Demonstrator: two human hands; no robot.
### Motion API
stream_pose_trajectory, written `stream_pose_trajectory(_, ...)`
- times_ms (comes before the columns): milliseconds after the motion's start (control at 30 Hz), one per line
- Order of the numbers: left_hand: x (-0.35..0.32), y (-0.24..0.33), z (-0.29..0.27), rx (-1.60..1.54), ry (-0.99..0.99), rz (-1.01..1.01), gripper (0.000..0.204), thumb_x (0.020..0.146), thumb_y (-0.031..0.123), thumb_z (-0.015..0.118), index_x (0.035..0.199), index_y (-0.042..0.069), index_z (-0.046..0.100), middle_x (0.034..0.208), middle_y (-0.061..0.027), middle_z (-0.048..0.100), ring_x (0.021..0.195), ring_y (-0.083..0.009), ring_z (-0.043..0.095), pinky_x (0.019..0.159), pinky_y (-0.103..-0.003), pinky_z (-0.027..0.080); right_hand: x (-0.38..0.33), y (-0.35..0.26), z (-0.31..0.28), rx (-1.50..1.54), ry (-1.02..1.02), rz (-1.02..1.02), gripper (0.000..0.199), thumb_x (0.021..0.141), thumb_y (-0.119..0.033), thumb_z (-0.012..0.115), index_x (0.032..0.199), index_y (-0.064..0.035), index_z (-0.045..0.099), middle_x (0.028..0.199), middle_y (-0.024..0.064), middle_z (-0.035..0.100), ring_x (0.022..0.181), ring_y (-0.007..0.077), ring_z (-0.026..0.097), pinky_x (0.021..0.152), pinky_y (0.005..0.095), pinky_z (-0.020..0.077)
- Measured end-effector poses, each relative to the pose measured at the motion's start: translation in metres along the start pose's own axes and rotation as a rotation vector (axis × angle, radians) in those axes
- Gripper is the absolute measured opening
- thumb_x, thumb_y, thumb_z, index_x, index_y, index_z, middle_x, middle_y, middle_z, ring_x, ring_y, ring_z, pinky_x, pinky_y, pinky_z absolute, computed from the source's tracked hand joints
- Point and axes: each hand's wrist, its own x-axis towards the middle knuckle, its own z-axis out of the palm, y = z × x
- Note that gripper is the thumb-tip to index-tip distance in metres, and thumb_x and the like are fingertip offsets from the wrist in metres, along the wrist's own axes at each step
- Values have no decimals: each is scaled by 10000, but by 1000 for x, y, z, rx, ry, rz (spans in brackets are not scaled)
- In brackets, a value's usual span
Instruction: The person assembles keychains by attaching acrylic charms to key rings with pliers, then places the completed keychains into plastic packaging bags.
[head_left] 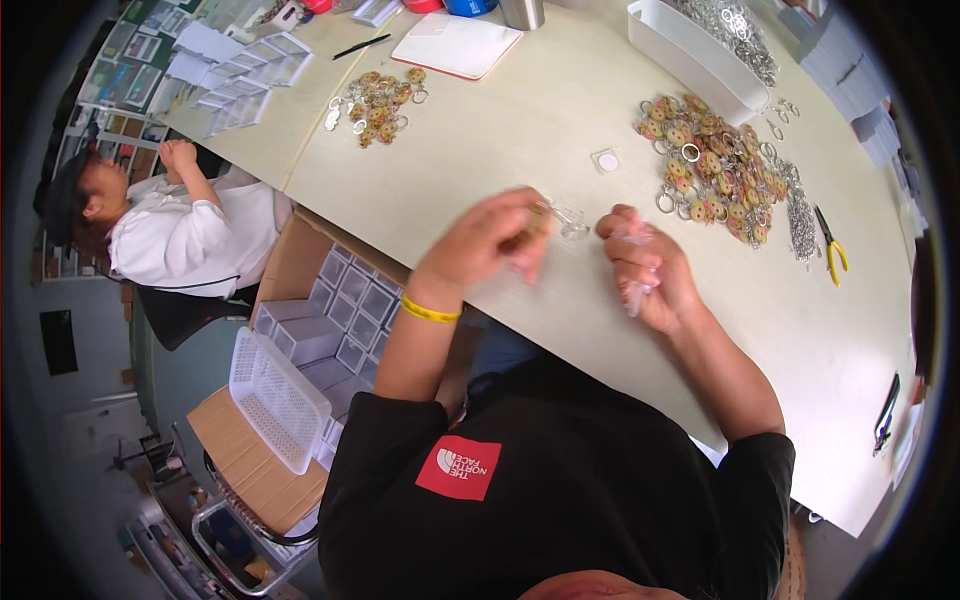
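Above the pale table, the left hand pinches a small keychain charm; right of it, the right hand closes around a clear plastic sleeve, near the keychain pile.

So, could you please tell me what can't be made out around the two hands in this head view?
- Left hand: its fingers cover most of the small brownish piece it pinches.
- Right hand: motion blur smears the clear wrapper it grips.
- Charm pile: too small to tell the designs.
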Motion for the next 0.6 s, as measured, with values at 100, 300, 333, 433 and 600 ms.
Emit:
stream_pose_trajectory(100, -8, 33, -43, -15, 114, 229, 300, 1020, 213, 409, 1065, -28, 582, 757, -90, 601, 692, -160, 584, 678, -318, 535, 1, -23, 2, 61, -65, -32, 127, 1030, -188, 482, 937, -108, 450, 883, 9, 425, 570, 52, 378, 410, 186, 325)
stream_pose_trajectory(300, 10, 75, -152, 1323, 842, 169, 272, 968, 201, 507, 1080, -12, 634, 948, -125, 665, 881, -266, 624, 862, -380, 506, 11, -17, -17, -334, -52, 4, 380, 1050, -384, 434, 759, -156, 346, 738, -21, 378, 562, 65, 346, 378, 175, 285)
stream_pose_trajectory(333, 12, 80, -161, 1683, 833, 88, 266, 951, 191, 540, 1100, -3, 645, 1004, -138, 664, 932, -286, 620, 909, -397, 486, 9, -15, -17, -451, 0, -17, 321, 1046, -381, 448, 832, -142, 424, 734, -24, 381, 540, 59, 332, 372, 176, 272)
stream_pose_trajectory(433, 12, 83, -174, 2054, 947, 8, 313, 926, 194, 579, 1188, 28, 618, 1151, -188, 613, 1075, -348, 551, 1008, -449, 395, 10, -10, 5, -744, 206, -40, 255, 1040, -367, 470, 962, -125, 491, 741, -22, 390, 504, 54, 307, 368, 181, 271)
stream_pose_trajectory(600, 25, 29, -104, 1466, 817, 705, 366, 990, 224, 568, 1301, 36, 519, 1263, -153, 520, 1158, -281, 498, 1034, -404, 391, 10, -10, 4, -845, 229, -133, 275, 1041, -378, 463, 1039, -107, 505, 684, -38, 387, 466, 43, 265, 366, 197, 230)
